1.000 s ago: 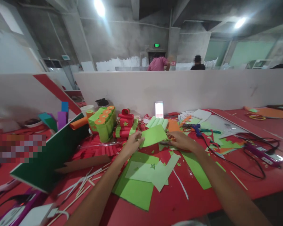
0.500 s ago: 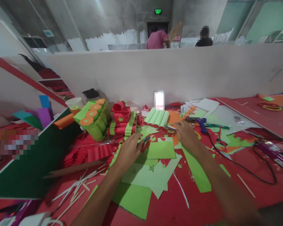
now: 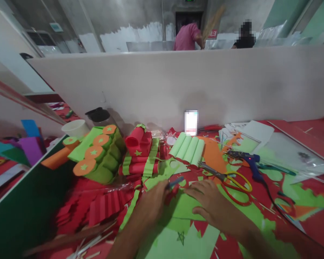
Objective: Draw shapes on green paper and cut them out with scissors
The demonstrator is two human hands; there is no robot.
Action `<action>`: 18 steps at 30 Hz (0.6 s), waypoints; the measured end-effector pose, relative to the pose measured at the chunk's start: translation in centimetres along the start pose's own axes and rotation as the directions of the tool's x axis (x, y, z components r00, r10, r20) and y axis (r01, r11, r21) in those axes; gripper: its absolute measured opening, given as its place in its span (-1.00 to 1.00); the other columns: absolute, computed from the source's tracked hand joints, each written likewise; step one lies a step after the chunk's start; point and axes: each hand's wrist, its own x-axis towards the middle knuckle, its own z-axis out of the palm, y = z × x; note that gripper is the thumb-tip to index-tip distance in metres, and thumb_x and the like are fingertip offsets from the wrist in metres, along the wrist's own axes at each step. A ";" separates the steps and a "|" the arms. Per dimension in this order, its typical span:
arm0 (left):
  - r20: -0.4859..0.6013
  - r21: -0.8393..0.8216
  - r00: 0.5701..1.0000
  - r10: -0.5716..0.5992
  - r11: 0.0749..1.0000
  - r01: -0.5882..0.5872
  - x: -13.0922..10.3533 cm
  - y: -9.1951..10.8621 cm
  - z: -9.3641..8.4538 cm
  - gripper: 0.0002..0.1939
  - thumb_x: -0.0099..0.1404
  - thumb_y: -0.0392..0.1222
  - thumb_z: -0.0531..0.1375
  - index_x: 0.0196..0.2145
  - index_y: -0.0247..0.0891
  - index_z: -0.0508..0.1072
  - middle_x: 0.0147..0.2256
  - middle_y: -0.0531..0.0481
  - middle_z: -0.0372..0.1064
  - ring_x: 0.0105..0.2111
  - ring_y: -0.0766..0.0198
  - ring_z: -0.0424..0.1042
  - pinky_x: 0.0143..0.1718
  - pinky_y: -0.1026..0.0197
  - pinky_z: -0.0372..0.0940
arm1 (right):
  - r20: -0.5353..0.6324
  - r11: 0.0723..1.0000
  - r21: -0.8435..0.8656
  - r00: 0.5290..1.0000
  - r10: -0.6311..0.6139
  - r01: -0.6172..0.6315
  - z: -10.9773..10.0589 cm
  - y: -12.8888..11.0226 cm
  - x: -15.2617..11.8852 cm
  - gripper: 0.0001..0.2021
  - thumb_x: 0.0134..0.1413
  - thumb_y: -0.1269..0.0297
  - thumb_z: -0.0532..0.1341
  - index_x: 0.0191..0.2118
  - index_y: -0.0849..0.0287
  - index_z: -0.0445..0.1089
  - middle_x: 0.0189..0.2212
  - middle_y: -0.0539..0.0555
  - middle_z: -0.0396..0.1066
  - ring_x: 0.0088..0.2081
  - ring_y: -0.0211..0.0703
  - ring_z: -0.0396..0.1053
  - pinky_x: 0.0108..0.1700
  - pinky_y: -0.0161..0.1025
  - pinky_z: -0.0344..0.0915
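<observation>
The left hand (image 3: 158, 201) is curling its fingers around a slim blue tool (image 3: 176, 182) near the lower centre of the frame; something red is showing beside it, too blurred to tell. The right hand (image 3: 209, 205) is spreading its fingers, palm down, over a green sheet (image 3: 187, 208), just right of the left hand, the two staying apart. The green sheet is lying below the centre, partly overlapping a pale green sheet (image 3: 175, 242) that is bearing a drawn star.

Scissors (image 3: 217, 174) with yellow and red handles are lying right of centre, beyond the right hand. Pale green rolls (image 3: 187, 148) are resting side by side at centre, and a blue glue gun (image 3: 247, 159) is lying farther right. Left of centre, red rolls (image 3: 143, 167) are carrying green bands, beside a green bundle (image 3: 104, 158) topped with starred orange discs. A dark green board (image 3: 29, 201) is filling the lower left. A bright-screened phone (image 3: 191, 123) is leaning against the white partition (image 3: 140, 82). At the top, a person in pink (image 3: 187, 37) is bending forward.
</observation>
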 end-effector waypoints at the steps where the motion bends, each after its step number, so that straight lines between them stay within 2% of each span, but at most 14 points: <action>1: 0.080 -0.035 0.995 0.056 0.998 -0.053 -0.2 0.3 0.2 -0.73 0.38 -0.12 -0.11 -0.10 -0.09 0.33 -0.37 -0.01 0.45 -0.41 0.17 0.41 -0.43 0.24 0.18 | -0.023 0.997 0.066 0.999 0.037 -0.035 0.2 -0.2 -0.1 -0.48 0.02 0.14 0.30 0.13 -0.15 0.26 0.07 0.11 0.32 0.14 0.14 0.16 0.21 0.10 -0.02; 3: 0.211 -0.073 0.960 0.184 0.982 -0.172 -0.6 1.0 0.6 -0.78 0.34 -0.11 -0.03 -0.12 -0.05 0.34 -0.35 -0.01 0.47 -0.41 0.19 0.41 -0.44 0.25 0.16 | -0.059 0.964 0.234 0.988 0.145 -0.127 0.8 -0.8 -0.4 -0.45 -0.14 0.06 0.38 0.05 -0.11 0.36 0.04 0.14 0.35 0.09 0.18 0.24 0.12 0.00 0.18; 5: 0.274 -0.086 0.928 0.251 0.968 -0.236 -0.8 1.7 1.0 -0.76 0.32 -0.06 0.00 -0.09 -0.01 0.34 -0.37 -0.02 0.48 -0.45 0.21 0.39 -0.45 0.25 0.17 | -0.075 0.886 0.425 0.968 0.241 -0.188 1.4 -1.7 -0.4 -0.64 -0.08 0.08 0.33 -0.08 -0.11 0.44 -0.16 0.10 0.46 -0.14 0.06 0.41 -0.12 -0.13 0.37; 8: 0.317 -0.029 0.922 0.223 0.974 -0.225 -1.2 2.3 1.4 -0.78 0.32 0.02 0.01 -0.13 0.03 0.36 -0.43 0.02 0.47 -0.49 0.22 0.39 -0.46 0.26 0.15 | -0.116 0.803 0.563 0.944 0.308 -0.193 1.8 -2.5 0.1 -0.67 -0.06 0.09 0.28 -0.10 -0.12 0.48 -0.38 0.07 0.48 -0.31 0.00 0.45 -0.24 -0.15 0.40; 9: 0.309 0.003 0.933 0.182 0.981 -0.192 -1.3 2.4 1.4 -0.77 0.33 0.03 0.00 -0.13 0.04 0.35 -0.43 0.03 0.47 -0.48 0.21 0.40 -0.44 0.25 0.16 | -0.134 0.790 0.583 0.937 0.322 -0.188 1.7 -2.5 0.3 -0.69 -0.07 0.10 0.28 -0.13 -0.11 0.50 -0.42 0.06 0.48 -0.35 -0.01 0.45 -0.27 -0.15 0.39; 11: 0.243 0.066 0.964 0.113 0.989 -0.132 -1.6 2.3 1.1 -0.65 0.29 0.10 0.03 0.00 0.01 0.27 -0.40 0.00 0.48 -0.44 0.14 0.42 -0.41 0.22 0.17 | -0.170 0.756 0.631 0.920 0.352 -0.173 1.5 -2.0 0.7 -0.79 -0.09 0.10 0.28 -0.27 -0.07 0.56 -0.50 0.07 0.46 -0.42 -0.03 0.43 -0.35 -0.18 0.38; 13: 0.181 0.107 0.981 0.075 0.990 -0.095 -1.6 1.9 0.6 -0.54 0.30 0.12 0.00 0.11 -0.01 0.18 -0.31 -0.06 0.50 -0.34 0.08 0.44 -0.36 0.18 0.20 | -0.209 0.679 0.717 0.881 0.425 -0.157 1.2 -1.0 0.8 -0.83 -0.08 0.08 0.28 -0.47 0.01 0.55 -0.54 0.08 0.44 -0.48 -0.06 0.39 -0.44 -0.21 0.34; 15: 0.165 0.126 0.979 0.119 0.982 -0.141 -1.4 1.5 -0.1 -0.60 0.35 0.09 -0.06 0.07 -0.02 0.24 -0.19 -0.09 0.48 -0.24 0.07 0.45 -0.28 0.15 0.21 | -0.246 0.540 0.821 0.739 0.628 -0.186 0.9 0.1 0.7 -0.81 -0.10 0.07 0.30 -0.52 0.06 0.52 -0.51 0.10 0.45 -0.46 -0.06 0.38 -0.43 -0.22 0.33; 16: 0.193 0.127 0.969 0.156 0.975 -0.183 -1.3 1.4 -0.3 -0.63 0.35 0.10 -0.07 0.01 -0.02 0.31 -0.17 -0.08 0.48 -0.22 0.07 0.45 -0.26 0.15 0.22 | -0.249 0.513 0.837 0.703 0.666 -0.190 0.8 0.6 0.6 -0.80 -0.09 0.06 0.29 -0.48 0.06 0.51 -0.55 0.08 0.42 -0.52 -0.11 0.34 -0.52 -0.26 0.28; 18: 0.300 0.090 0.924 0.237 0.957 -0.275 -0.9 1.2 -0.5 -0.68 0.36 0.07 -0.05 -0.09 0.00 0.39 -0.26 -0.04 0.48 -0.29 0.13 0.46 -0.29 0.17 0.22 | -0.208 0.452 0.869 0.682 0.701 -0.199 0.7 1.2 0.6 -0.78 -0.03 0.06 0.28 -0.30 0.06 0.50 -0.62 0.01 0.35 -0.62 -0.21 0.24 -0.60 -0.31 0.18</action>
